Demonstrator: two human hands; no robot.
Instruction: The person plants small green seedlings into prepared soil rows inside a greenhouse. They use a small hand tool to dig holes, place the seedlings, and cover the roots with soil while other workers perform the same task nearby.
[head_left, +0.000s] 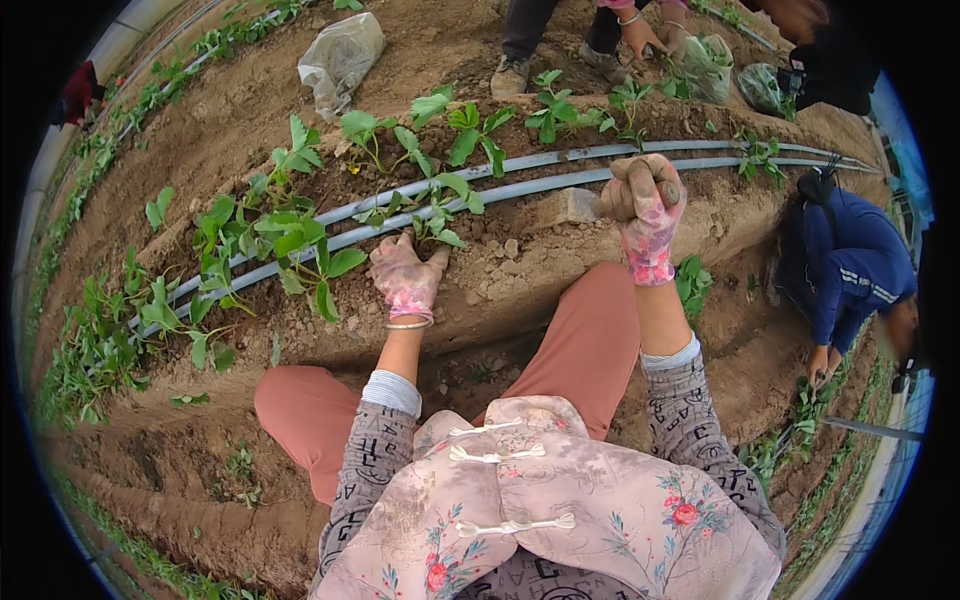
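Observation:
My left hand (409, 277), in a soiled pink patterned glove, rests on the soil with its fingers at the base of a young leafy plant (439, 214), apparently a strawberry plant, beside the drip pipes. To its right my right hand (646, 210), in a matching glove, is closed in a fist above the bed's edge. It grips a short hand tool whose flat metal blade (576, 205) lies at the soil; the fingers hide most of the handle. Two grey drip-irrigation pipes (517, 193) run along the bed among more such plants (476, 139).
Beyond the bed lie a crumpled plastic bag (341, 64) and a bag of plants (705, 67) at a co-worker's hands. Another co-worker in blue (862, 262) bends at the right. Loose plants (105, 345) are heaped at the left. A furrow (480, 360) runs below the bed.

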